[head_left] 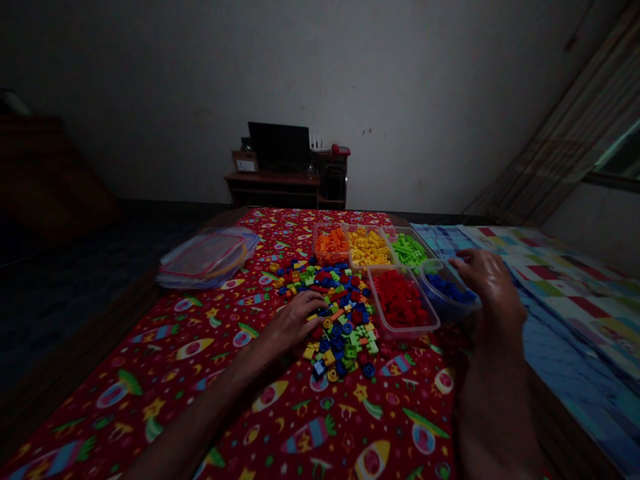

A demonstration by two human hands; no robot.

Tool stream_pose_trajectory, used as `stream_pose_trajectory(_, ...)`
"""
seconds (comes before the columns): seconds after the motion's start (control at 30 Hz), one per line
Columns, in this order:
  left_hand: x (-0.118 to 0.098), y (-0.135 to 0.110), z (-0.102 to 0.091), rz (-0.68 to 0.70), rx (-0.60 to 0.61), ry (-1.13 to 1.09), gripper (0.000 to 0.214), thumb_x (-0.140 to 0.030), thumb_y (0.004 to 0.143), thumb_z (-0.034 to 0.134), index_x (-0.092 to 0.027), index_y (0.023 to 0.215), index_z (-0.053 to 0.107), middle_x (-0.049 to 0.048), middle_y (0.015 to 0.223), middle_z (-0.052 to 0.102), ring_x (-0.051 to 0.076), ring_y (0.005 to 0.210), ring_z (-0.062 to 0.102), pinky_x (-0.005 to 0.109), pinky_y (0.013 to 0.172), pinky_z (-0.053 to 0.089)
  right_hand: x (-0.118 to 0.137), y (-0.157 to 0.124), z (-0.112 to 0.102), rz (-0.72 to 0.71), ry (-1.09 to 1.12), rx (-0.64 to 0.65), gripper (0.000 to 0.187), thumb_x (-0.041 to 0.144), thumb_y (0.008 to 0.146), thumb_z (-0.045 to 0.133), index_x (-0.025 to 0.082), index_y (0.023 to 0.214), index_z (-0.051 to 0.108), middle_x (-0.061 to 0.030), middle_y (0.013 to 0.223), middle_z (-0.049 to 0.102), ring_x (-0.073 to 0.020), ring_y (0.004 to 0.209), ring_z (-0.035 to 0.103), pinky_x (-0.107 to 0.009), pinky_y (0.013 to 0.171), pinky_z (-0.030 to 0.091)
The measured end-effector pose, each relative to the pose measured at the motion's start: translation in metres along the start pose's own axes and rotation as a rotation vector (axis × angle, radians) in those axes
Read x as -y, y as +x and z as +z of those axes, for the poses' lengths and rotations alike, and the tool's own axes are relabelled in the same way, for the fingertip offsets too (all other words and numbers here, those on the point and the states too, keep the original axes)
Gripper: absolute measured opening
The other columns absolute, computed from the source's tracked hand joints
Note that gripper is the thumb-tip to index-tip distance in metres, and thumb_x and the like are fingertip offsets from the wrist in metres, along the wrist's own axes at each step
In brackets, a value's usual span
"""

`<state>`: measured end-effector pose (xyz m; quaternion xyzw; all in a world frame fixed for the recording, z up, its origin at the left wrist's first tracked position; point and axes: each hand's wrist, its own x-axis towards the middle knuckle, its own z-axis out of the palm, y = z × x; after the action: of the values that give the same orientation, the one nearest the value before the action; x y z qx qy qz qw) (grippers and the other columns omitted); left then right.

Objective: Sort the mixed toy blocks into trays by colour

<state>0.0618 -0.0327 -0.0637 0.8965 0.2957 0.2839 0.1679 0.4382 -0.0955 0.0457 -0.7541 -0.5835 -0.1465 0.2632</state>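
One head-worn view looks forward and down from close above the red rocket-print cloth [200,373], facing the far wall and the desk [285,183] across the dim room

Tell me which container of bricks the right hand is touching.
The round container of blue bricks, nearest the right hand; the other containers are rectangular and hold red, orange, yellow or green.

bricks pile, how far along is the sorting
Done: five tubs already hold single colours, orange, yellow, green, red and blue. In hand: the left hand rests on the mixed pile while the right hand is over the blue tub. Left: a large mixed heap remains on the cloth.
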Motion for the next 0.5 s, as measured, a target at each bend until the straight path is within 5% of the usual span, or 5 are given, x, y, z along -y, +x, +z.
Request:
stream_pose_trajectory(0.13, 0.012, 0.0, 0.001, -0.095, -0.071, 0.0, 0.014, -0.019, 0.083, 0.051, -0.02, 0.09, 0.063, 0.0061, 0.096, 0.063, 0.017, 0.09, 0.06, 0.031, 0.082, 0.049, 0.042, 0.009, 0.005, 0.03, 0.036, 0.034, 0.029, 0.032, 0.085, 0.045, 0.017, 0.097, 0.066, -0.0106, 0.087, 0.068, -0.0211, 0.082, 0.061, -0.033, 0.075, 0.044)
stream_pose_trajectory(0.33, 0.012, 0.007, -0.002, -0.408, -0.134, -0.274, 0.021, -0.032, 0.07, 0.063, -0.018, 0.086, 0.063, 0.0037, 0.084, 0.067, 0.019, 0.078, 0.064, 0.033, 0.073, 0.052, 0.125, -0.009, 0.047, -0.422, 0.273, 0.331, 0.023, 0.014, 0.079, 0.051, 0.017, 0.097, 0.066, -0.0066, 0.079, 0.068, -0.0155, 0.07, 0.058, -0.025, 0.064, 0.04)
stream_pose_trajectory(0.5, 0.0, 0.008, -0.008, -0.638, -0.161, -0.714, 0.044, -0.046, 0.068, 0.066, -0.018, 0.099, 0.055, 0.0025, 0.083, 0.066, 0.017, 0.073, 0.065, 0.03, 0.066, 0.054, 0.163, -0.04, 0.077, -0.761, 0.431, 0.534, 0.031, 0.014, 0.08, 0.057, 0.016, 0.111, 0.06, -0.0082, 0.09, 0.067, -0.0161, 0.079, 0.059, -0.023, 0.065, 0.036)
